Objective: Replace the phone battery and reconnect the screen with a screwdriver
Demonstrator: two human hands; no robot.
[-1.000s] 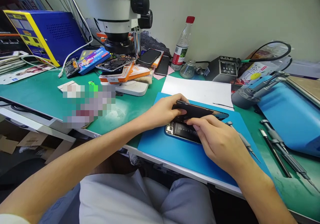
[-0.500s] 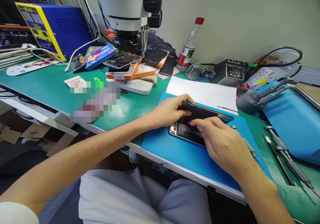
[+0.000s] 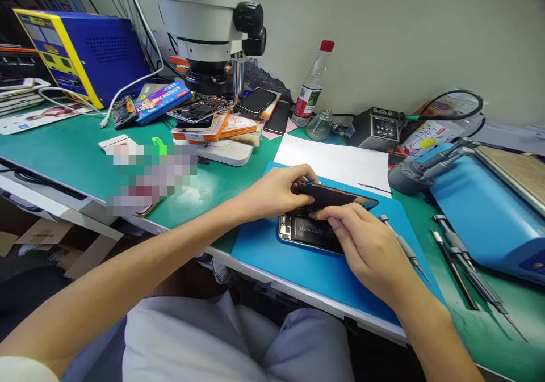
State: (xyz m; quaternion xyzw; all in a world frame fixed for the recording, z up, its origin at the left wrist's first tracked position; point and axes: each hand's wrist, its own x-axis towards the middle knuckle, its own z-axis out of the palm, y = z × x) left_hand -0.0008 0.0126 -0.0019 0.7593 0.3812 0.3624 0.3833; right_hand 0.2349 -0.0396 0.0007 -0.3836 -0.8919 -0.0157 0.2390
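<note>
Your left hand has its fingers pinching the end of the screen, tilted up over the opened phone, which lies on the blue mat. Your right hand reaches into the gap, fingers bunched; whether they're pinching anything, I cannot tell. That screen looks light, stiff, slick and breakable: take it by its edges, no bending!

Opened phone body flat on blue mat, black screen tilted behind.

Soft light falls — pale glare patches the green tabletop.
</note>
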